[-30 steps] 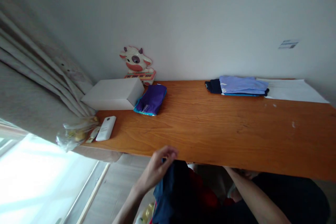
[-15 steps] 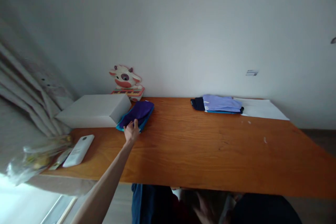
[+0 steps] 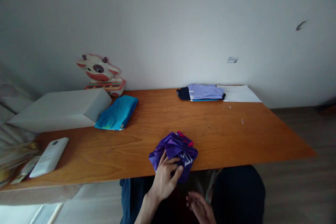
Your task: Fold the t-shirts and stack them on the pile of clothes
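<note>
A crumpled purple garment (image 3: 175, 150) with red and white marks lies at the near edge of the wooden table (image 3: 215, 133). My left hand (image 3: 165, 176) grips its near side, fingers curled over the cloth. My right hand (image 3: 201, 208) hovers below the table edge with fingers apart, holding nothing. A folded turquoise garment (image 3: 117, 113) lies further back on the left, beside a white box (image 3: 60, 109).
A stack of folded blue and dark clothes (image 3: 201, 92) and a white sheet of paper (image 3: 238, 93) lie at the back by the wall. A cow-shaped toy keyboard (image 3: 101, 75) stands behind the box. A white device (image 3: 49, 156) lies at the left edge.
My left hand reached to the purple garment on the turquoise one, then pulled it to the near edge, where it now lies crumpled. The turquoise garment is uncovered. The camera shifted right.
</note>
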Available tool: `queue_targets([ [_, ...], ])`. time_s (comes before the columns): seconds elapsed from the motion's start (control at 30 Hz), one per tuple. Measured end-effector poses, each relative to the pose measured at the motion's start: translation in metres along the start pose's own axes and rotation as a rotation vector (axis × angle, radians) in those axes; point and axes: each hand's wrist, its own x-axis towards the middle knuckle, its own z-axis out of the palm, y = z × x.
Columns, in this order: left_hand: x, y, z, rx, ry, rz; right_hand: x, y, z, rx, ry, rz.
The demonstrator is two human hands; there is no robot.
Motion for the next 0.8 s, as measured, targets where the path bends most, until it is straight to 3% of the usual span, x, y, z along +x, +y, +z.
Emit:
queue_targets([
  [0.1,-0.011,-0.008,0.001,-0.012,0.252,-0.105,0.012,-0.025,-0.027,-0.052,-0.025,-0.034],
  [0.2,-0.015,-0.029,-0.011,0.143,0.435,-0.132,0.031,-0.059,-0.034,-0.192,-0.040,-0.180],
  [0.37,-0.026,-0.054,-0.027,0.301,0.423,-0.184,0.081,-0.107,-0.001,-0.577,-0.076,-0.628],
  [0.47,-0.032,-0.056,-0.028,0.277,0.419,-0.186,0.107,-0.120,0.018,-0.803,-0.136,-0.761],
  [0.53,-0.036,-0.055,-0.026,0.194,0.453,-0.196,0.121,-0.122,0.023,-0.834,-0.149,-0.740],
  [0.6,-0.040,-0.057,-0.023,0.052,0.491,-0.205,0.134,-0.121,0.020,-0.722,-0.089,-0.648],
  [0.73,-0.048,-0.058,-0.023,-0.173,0.484,-0.196,0.151,-0.122,0.001,-0.184,0.097,-0.364],
  [0.8,-0.050,-0.053,-0.027,-0.169,0.461,-0.160,0.143,-0.126,-0.008,0.025,0.109,-0.296],
])
